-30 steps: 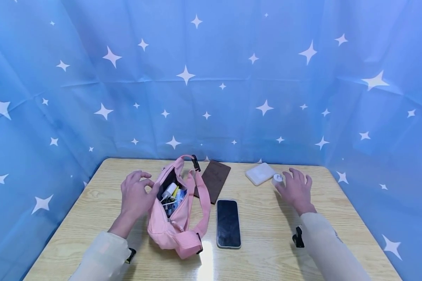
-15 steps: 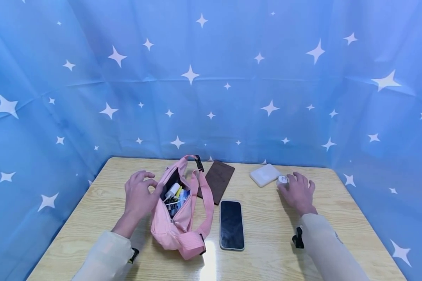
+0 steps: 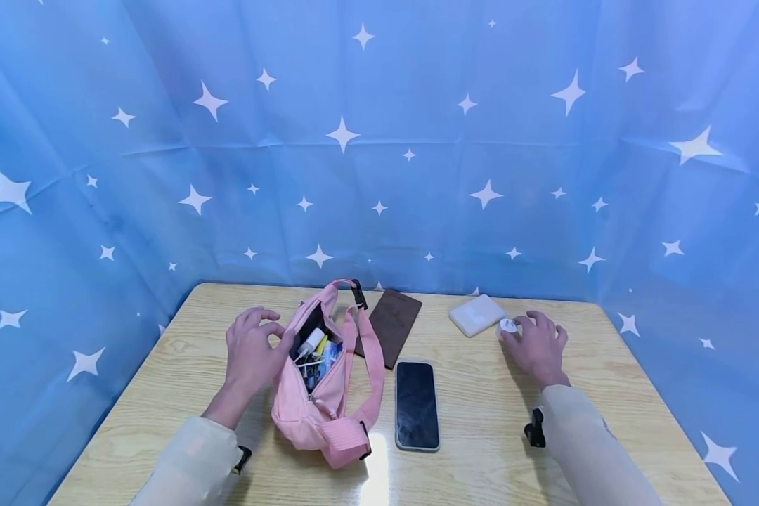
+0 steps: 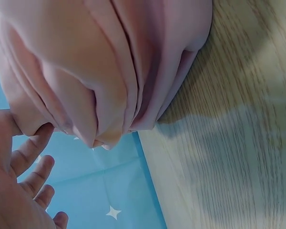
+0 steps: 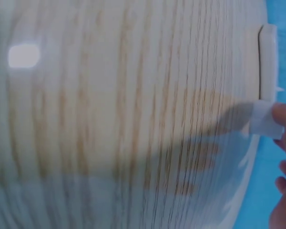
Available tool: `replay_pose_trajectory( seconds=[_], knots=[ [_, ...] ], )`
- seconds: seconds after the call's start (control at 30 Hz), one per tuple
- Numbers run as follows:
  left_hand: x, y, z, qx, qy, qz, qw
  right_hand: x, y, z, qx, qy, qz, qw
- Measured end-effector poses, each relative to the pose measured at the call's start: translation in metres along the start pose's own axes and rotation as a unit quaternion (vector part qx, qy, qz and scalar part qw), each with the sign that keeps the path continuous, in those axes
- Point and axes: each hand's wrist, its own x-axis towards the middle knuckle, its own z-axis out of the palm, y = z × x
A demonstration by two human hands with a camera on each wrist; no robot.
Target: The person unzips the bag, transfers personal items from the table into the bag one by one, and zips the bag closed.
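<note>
A pink waist bag (image 3: 297,425) stands unzipped on the table, its mouth facing up. My left hand (image 3: 251,351) pinches the bag's left rim between thumb and forefinger; in the left wrist view that hand (image 4: 14,176) is at the edge of the folded pink fabric (image 4: 86,62). Inside the bag lie a white bottle-like item (image 3: 310,341), a white cable and something yellow. At the right, my right hand (image 3: 539,346) holds a small white cylinder (image 3: 508,325) between thumb and fingers. The right wrist view shows this cylinder (image 5: 266,119) under the thumb, low over the tabletop.
A white rounded slab (image 3: 477,315) lies just left of the right hand. Behind the bag's strap is a dark brown flat wallet or cover (image 3: 392,323). A black-screened phone (image 3: 417,405) lies mid-table. A blue star-patterned curtain (image 3: 379,169) surrounds the table's (image 3: 481,436) back and sides.
The head view has shifted slightly. My right hand's fingers have come down a little around the white cylinder. The left hand stays on the bag's rim.
</note>
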Motion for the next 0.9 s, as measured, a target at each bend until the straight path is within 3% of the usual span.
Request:
replay_pose_trajectory(
  seconds=[0.43, 0.9],
  knots=[
    [0.001, 0.002, 0.000, -0.001, -0.002, 0.005, 1.0000, -0.003, -0.003, -0.004, 0.010, 0.033, -0.024, 0.9991],
    [0.000, 0.002, 0.000, -0.007, -0.004, 0.011, 0.9999, -0.004, -0.035, -0.006, 0.025, 0.039, -0.063, 0.9969]
  ],
)
